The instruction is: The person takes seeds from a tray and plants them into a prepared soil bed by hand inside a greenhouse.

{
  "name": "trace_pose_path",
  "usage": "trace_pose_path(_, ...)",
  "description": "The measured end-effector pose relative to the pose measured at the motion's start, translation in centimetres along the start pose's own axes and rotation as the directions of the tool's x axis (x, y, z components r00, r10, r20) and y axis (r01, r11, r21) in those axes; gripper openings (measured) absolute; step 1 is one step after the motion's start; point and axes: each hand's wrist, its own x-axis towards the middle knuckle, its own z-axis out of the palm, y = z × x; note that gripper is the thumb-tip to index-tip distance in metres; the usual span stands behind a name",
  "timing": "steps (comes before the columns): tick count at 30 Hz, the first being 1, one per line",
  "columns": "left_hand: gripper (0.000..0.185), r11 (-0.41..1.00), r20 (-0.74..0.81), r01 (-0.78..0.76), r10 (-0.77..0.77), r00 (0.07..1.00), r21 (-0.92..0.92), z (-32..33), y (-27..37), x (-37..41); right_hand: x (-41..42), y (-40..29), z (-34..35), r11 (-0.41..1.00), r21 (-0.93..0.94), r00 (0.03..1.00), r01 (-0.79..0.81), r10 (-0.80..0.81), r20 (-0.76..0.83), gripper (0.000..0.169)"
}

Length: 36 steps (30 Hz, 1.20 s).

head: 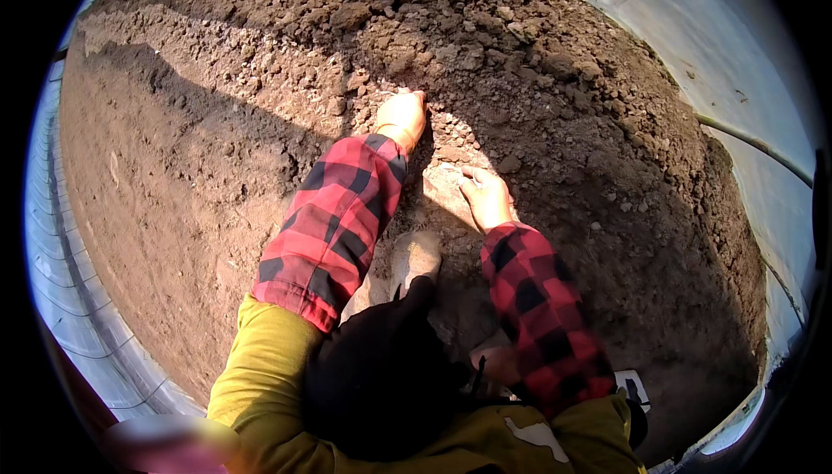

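Before me lies brown, clumpy soil (279, 77), partly in shadow. My left hand (401, 115) reaches farther out, its fingertips down at the crumbly soil; whether it holds anything is hidden. Nearer to me and to the right is my right hand (484, 193), thumb and fingertips close together around a small pale item (448, 166) too small to name. Red-and-black checked sleeve covers (338, 207) reach over both forearms, above a mustard-yellow top (266, 344). The hands are apart.
A dusty shoe (416, 254) stands on the soil below my hands. Translucent plastic sheeting (728, 45) borders the ground at the right, with a thin pole (757, 144) across it. More sheeting (71, 279) curves along the left. A white object (632, 388) lies at the lower right.
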Motion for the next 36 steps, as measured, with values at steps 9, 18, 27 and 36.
trace_pose_path(9,0.016,0.747,0.088,0.176,-0.155,0.984,-0.641,-0.9,1.6,-12.3,2.4,-3.8,1.8,0.787,-0.605,0.988,-0.116,0.154,0.011,0.034)
trace_pose_path(18,0.010,0.241,0.305,0.336,-0.157,0.939,-0.911,-1.1,2.8,-14.8,-4.8,-4.9,2.0,0.460,0.587,0.744,-0.666,0.464,0.481,0.013)
trace_pose_path(27,0.008,0.988,0.218,-0.103,0.075,0.973,0.119,1.8,0.7,-8.7,-5.6,-5.1,-0.3,0.114,0.705,0.699,-0.700,0.311,0.644,0.025)
trace_pose_path(36,0.018,0.953,0.282,-0.192,0.122,0.952,0.234,1.2,1.9,-6.7,-6.3,-5.0,-2.2,0.309,0.733,0.793,-0.606,0.303,0.528,0.024)
